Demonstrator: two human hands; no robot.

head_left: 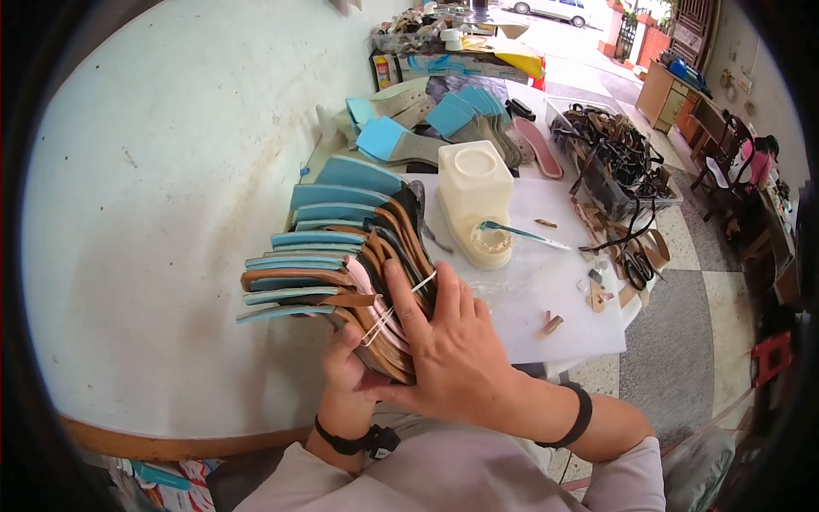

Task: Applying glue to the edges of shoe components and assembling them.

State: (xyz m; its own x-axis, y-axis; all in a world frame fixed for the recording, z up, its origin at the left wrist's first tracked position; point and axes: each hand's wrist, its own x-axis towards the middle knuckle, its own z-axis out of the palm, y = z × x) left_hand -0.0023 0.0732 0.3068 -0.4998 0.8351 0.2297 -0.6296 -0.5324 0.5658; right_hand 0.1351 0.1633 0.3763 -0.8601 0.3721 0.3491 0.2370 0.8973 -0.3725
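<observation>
Many sole-shaped pieces bundled together, left hand cupping their near end, right hand gripping them, forefinger parted

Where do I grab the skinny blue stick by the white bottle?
Probably pinch the stick near its pale right end, coming from the right. It's long and thin, and that end reaches out past the bottle, while its blue end sits at the bottle's messy opening.
</observation>
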